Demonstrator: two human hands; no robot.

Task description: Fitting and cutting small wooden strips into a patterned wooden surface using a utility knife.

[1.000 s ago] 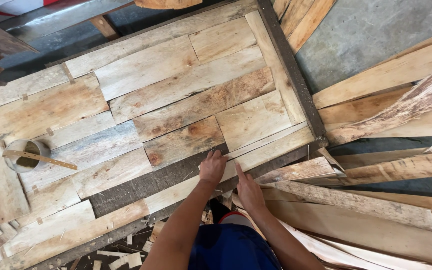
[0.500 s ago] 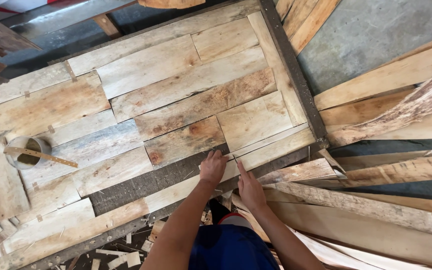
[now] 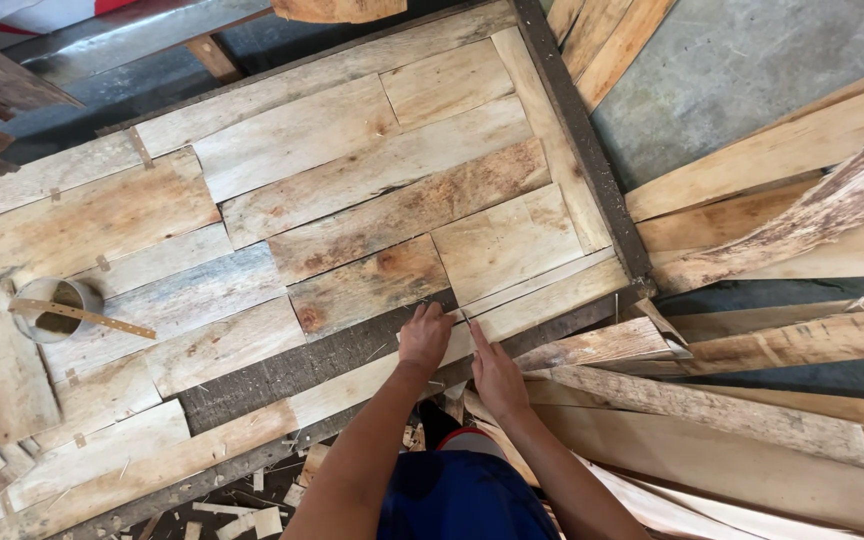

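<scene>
My left hand [image 3: 424, 338] rests with curled fingers on the near edge of a patchwork of thin wooden veneer sheets [image 3: 352, 200] laid on a dark board. My right hand [image 3: 493, 372] lies flat beside it, fingers pointing up along a narrow pale veneer strip [image 3: 542, 300] at the sheet's near right corner. Both hands press on the strip's left end, next to an uncovered dark gap [image 3: 302, 365] in the layout. Neither hand grips anything.
A round tin [image 3: 57, 310] with a flat stick across it sits at the left. Loose veneer planks [image 3: 752, 350] pile up on the right over a grey floor [image 3: 752, 60]. Wood scraps [image 3: 252, 510] litter the ground by my legs.
The view has shifted slightly. My hands stay at the same spot on the strip; the left fingers have curled a little more.
</scene>
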